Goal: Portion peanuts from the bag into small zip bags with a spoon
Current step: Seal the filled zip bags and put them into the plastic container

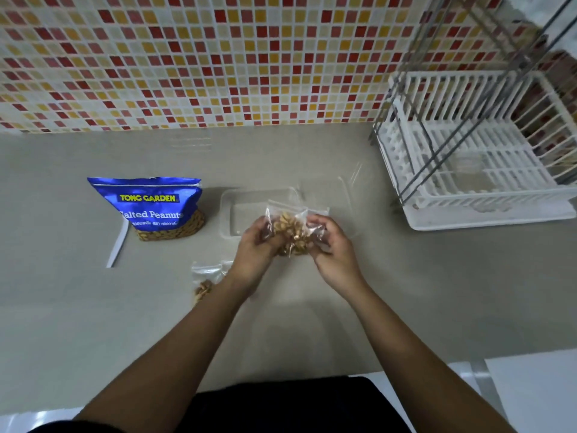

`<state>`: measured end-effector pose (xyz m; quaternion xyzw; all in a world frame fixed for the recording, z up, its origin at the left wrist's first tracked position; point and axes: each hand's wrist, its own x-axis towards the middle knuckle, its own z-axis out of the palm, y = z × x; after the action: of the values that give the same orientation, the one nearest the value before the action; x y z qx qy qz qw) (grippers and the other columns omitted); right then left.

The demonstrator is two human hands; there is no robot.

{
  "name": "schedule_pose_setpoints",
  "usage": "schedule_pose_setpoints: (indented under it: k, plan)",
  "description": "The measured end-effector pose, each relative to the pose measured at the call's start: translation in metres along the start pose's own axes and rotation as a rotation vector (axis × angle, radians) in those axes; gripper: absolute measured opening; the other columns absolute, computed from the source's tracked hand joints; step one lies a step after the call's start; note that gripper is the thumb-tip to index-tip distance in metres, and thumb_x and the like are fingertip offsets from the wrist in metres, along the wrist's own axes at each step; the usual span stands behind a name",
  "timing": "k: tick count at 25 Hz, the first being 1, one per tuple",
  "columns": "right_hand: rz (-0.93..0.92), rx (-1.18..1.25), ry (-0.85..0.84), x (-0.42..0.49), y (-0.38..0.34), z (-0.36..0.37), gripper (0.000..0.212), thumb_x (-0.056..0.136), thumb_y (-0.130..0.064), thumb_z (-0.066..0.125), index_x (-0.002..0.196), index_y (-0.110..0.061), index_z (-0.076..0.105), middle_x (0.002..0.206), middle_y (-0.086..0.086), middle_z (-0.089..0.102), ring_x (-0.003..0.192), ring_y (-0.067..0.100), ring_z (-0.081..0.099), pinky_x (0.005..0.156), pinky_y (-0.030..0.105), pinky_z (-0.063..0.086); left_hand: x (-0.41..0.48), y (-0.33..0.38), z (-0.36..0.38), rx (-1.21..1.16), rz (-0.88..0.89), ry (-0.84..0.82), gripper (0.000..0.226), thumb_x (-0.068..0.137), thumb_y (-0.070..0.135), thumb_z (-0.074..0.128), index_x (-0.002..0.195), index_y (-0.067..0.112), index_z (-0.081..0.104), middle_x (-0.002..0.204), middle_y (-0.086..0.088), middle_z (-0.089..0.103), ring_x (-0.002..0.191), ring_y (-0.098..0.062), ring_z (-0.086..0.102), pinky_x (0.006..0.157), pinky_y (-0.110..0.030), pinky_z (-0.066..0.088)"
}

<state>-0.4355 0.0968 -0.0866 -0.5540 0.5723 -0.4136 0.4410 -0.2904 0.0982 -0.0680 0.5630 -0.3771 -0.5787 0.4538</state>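
Peanuts fill the lower part of the blue Tong Garden bag standing upright at the left of the beige counter, with a torn white strip lying just beside it and a filled zip bag lying nearer the person. Between the bag and the white dish rack at the right, the left hand and right hand together clasp a small zip bag of peanuts from either side, raised in front of a clear plastic tray.
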Motion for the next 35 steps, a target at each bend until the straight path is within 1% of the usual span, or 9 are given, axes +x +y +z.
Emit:
schedule_pose_setpoints:
  k: [3, 6, 10, 14, 19, 23, 28, 31, 35]
  plan:
    - [-0.051, -0.072, -0.021, 0.035, -0.016, 0.018, 0.043, 0.079, 0.002, 0.055, 0.114, -0.024, 0.058, 0.12, 0.004, 0.06, 0.106, 0.018, 0.06, 0.092, 0.024, 0.046, 0.031, 0.018, -0.022, 0.005, -0.022, 0.119, 0.026, 0.084, 0.002, 0.058, 0.11, 0.006, 0.059, 0.107, -0.022, 0.066, 0.095, -0.03, 0.064, 0.088, -0.045, 0.051]
    - [0.057, -0.343, -0.084, 0.067, -0.02, 0.032, 0.045, 0.079, 0.003, 0.053, 0.121, -0.013, 0.058, 0.124, 0.01, 0.058, 0.11, 0.022, 0.057, 0.091, 0.018, 0.039, 0.056, 0.022, -0.042, 0.201, -0.128, 0.257, 0.034, 0.076, 0.025, 0.063, 0.107, 0.015, 0.056, 0.101, -0.01, 0.069, 0.093, -0.026, 0.067, 0.089, -0.046, 0.054]
    - [0.132, -0.557, -0.248, 0.082, -0.019, 0.047, 0.049, 0.08, 0.001, 0.051, 0.129, -0.007, 0.051, 0.132, 0.017, 0.049, 0.122, 0.029, 0.048, 0.1, 0.022, 0.031, 0.075, 0.012, -0.036, 0.5, -0.189, 0.206, 0.019, 0.084, 0.016, 0.057, 0.103, 0.012, 0.053, 0.103, -0.013, 0.065, 0.098, -0.03, 0.063, 0.089, -0.042, 0.052]
    - [0.137, -0.703, -0.319, 0.083, -0.018, 0.05, 0.052, 0.082, -0.005, 0.054, 0.133, -0.007, 0.045, 0.137, 0.017, 0.04, 0.122, 0.033, 0.047, 0.1, 0.027, 0.032, 0.079, 0.005, -0.033, 0.873, -0.1, 0.169, 0.026, 0.088, 0.016, 0.051, 0.109, 0.001, 0.054, 0.109, -0.02, 0.059, 0.106, -0.035, 0.056, 0.086, -0.034, 0.045]
    - [-0.019, -0.933, -0.266, 0.077, -0.02, 0.047, 0.052, 0.079, -0.003, 0.057, 0.129, -0.01, 0.047, 0.147, 0.016, 0.027, 0.124, 0.034, 0.044, 0.098, 0.035, 0.042, 0.059, 0.016, -0.034, 0.938, 0.012, 0.338, 0.033, 0.091, 0.016, 0.047, 0.122, 0.004, 0.04, 0.106, -0.028, 0.062, 0.099, -0.044, 0.058, 0.081, -0.046, 0.049]
    - [-0.141, -1.085, -0.368, 0.071, -0.018, 0.047, 0.033, 0.083, -0.013, 0.052, 0.115, -0.013, 0.057, 0.119, 0.008, 0.058, 0.114, 0.03, 0.052, 0.093, 0.038, 0.04, 0.063, 0.008, -0.037, 1.128, -0.043, 0.369, 0.032, 0.09, 0.019, 0.044, 0.121, 0.01, 0.04, 0.106, -0.023, 0.063, 0.111, -0.037, 0.05, 0.089, -0.045, 0.039]
    - [-0.097, -1.153, -0.426, 0.069, -0.01, 0.046, 0.032, 0.088, -0.017, 0.044, 0.119, -0.016, 0.054, 0.125, 0.004, 0.058, 0.122, 0.025, 0.045, 0.103, 0.048, 0.026, 0.069, -0.011, -0.049, 1.46, 0.022, 0.351, 0.028, 0.088, 0.013, 0.047, 0.114, 0.009, 0.056, 0.113, -0.014, 0.058, 0.11, -0.033, 0.045, 0.087, -0.042, 0.037]
    - [-0.229, -1.097, -0.35, 0.067, -0.013, 0.044, 0.036, 0.084, -0.011, 0.048, 0.12, -0.012, 0.054, 0.123, 0.007, 0.057, 0.116, 0.03, 0.047, 0.097, 0.04, 0.038, 0.061, -0.008, -0.049, 1.352, 0.095, 0.371, 0.027, 0.087, 0.014, 0.052, 0.112, 0.005, 0.059, 0.114, -0.017, 0.053, 0.107, -0.035, 0.048, 0.085, -0.044, 0.042]
    - [-0.345, -0.799, -0.253, 0.034, -0.019, 0.049, 0.025, 0.082, -0.005, 0.051, 0.105, -0.007, 0.058, 0.105, 0.013, 0.057, 0.095, 0.032, 0.056, 0.081, 0.035, 0.047, 0.029, -0.013, -0.07, 1.089, 0.335, 0.281, 0.02, 0.079, 0.005, 0.057, 0.095, 0.0, 0.068, 0.093, -0.022, 0.062, 0.084, -0.04, 0.061, 0.07, -0.041, 0.051]
